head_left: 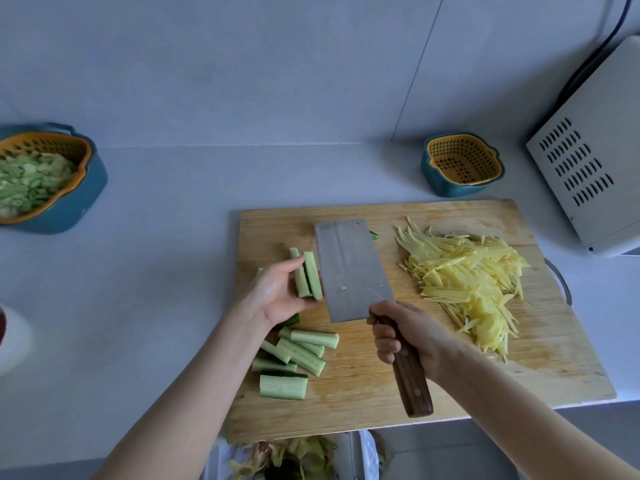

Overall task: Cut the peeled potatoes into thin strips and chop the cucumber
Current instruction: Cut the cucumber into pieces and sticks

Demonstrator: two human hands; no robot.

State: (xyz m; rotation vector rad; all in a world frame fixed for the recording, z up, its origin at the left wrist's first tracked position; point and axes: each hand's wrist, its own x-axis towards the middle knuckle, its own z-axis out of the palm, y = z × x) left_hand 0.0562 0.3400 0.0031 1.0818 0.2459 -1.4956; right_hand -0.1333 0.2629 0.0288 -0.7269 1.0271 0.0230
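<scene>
**Blade and holding hand too close for comfort**

The left hand (277, 296) holds two cucumber sticks (308, 275) lifted off the cutting board (381, 403), its fingers curled round them. The sticks lie right against the cleaver (353, 268). The right hand (408, 336) has its fingers wrapped tight round the wooden handle, and the blade is tilted over the board's middle.

The main danger, as I judge it, is the left fingertips. If the sticks go down and the blade follows before the fingers tuck back, they could be nicked. The sticks are wet and smooth, so they may roll or slip apart under the cut. The cut cucumber pieces (298, 358) sit at the board's seven o'clock, close to its edge. A careless sweep could push them onto the counter. The potato strips (467, 282), heaped at three o'clock, could get mixed with the cucumber.

A large blue basket (79, 206) at the view's nine o'clock holds a heap of pale green chopped vegetable (27, 185). A small blue basket (446, 190) at one o'clock beyond the board carries a yellow strainer, and nothing shows in it. A bag of peelings (294, 459) hangs at six o'clock below the counter.
</scene>
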